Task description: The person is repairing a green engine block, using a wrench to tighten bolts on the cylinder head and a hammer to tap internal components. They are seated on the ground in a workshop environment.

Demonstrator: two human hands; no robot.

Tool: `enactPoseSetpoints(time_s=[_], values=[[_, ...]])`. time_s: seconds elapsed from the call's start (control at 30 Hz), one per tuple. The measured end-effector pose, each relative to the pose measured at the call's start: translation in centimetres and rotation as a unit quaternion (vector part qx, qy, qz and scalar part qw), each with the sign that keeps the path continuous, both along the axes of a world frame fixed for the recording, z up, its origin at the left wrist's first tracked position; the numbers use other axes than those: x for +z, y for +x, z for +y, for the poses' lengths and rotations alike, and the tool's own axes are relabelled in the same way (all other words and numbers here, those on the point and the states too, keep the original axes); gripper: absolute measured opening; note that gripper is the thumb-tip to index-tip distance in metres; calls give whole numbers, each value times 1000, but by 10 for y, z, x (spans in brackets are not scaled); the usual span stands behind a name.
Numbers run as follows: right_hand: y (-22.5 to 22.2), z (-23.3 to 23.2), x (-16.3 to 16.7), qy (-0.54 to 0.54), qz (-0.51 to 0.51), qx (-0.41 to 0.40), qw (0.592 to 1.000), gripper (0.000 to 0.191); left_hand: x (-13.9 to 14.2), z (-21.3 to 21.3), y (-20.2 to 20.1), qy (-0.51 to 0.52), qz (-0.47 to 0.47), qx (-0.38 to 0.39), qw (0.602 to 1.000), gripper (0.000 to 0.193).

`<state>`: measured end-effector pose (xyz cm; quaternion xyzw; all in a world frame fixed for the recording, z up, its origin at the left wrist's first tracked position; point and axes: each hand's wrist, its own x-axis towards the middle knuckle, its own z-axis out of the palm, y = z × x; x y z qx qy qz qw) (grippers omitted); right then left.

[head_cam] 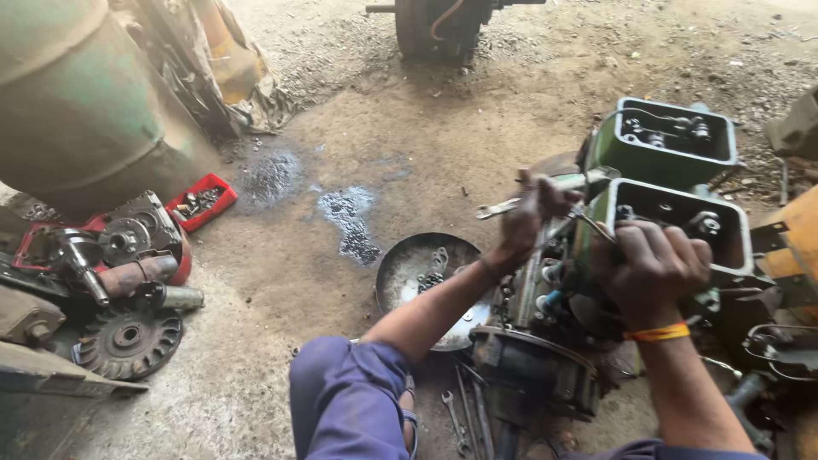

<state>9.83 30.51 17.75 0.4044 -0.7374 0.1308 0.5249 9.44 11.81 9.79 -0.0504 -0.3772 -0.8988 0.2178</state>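
Engine block (545, 341) sits on the dirt floor (409, 128) between my knees, greasy and dark, with two green open-topped housings on it: the nearer one (673, 226) and a farther one (665, 140) behind it, each showing valve parts inside. My left hand (528, 217) is closed around a silver wrench (503, 207) held over the top of the block, its open end poking out to the left. My right hand (652, 268), an orange band (656, 332) on the wrist, is clamped over the near corner of the nearer housing; I cannot tell whether it grips anything else.

Just left of the block lies a round metal pan (409, 264) holding a few small metal parts. More spanners (464, 417) lie on the floor under the block by my blue-trousered knee (349, 400). Wet oil patches (349, 217) stain the floor beyond the pan. Well apart at the left edge are a toothed flywheel (128, 339), a dismantled red machine (102, 251), and a red tray (202, 201) of bolts.
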Motion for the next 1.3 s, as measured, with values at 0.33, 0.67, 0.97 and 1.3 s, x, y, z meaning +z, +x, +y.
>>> enactPoseSetpoints(time_s=[0.33,0.67,0.97,1.3], values=[[9,15,6,17,-22,28,999,27,-184,-30,104,-14,-277,409,869,50],[6,19,9,23,-52,63,996,27,-286,130,235,-369,-615,140,682,31],[7,21,18,17,-69,71,995,30,-236,34,152,-582,-584,-35,564,30],[4,11,23,3,-53,70,996,25,9,-99,-43,-461,-173,206,845,22]])
